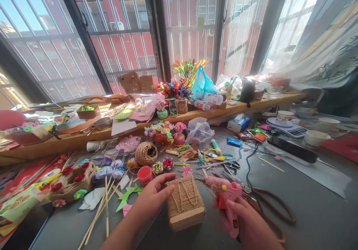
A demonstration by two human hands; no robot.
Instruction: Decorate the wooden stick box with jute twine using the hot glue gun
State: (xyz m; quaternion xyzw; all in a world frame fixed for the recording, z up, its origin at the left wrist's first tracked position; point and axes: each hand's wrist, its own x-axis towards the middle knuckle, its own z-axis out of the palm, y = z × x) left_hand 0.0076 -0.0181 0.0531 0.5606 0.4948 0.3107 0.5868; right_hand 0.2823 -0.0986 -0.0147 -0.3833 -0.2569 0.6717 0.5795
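Observation:
My left hand [156, 194] grips the upper left edge of a twine-wrapped box [187, 196], thumb lying on its top. Loops of twine run in a zigzag over that face, and a flat wooden craft stick [187, 215] lies along the near edge. In my right hand [243, 216] is a pink hot glue gun [225, 190], its nozzle pointing left, just beyond the box's upper right corner. My fingers wrap its handle around the red trigger. A pink flower [187, 171] sits right behind the box.
A ball of twine [146, 154], a red tub [145, 175] and rolled paper roses [168, 163] lie behind my left hand. Thin wooden sticks [106, 205] spread at left. Black scissors [232, 167] and a dark cable [250, 164] lie at right. A cluttered wooden ledge [151, 123] runs below the windows.

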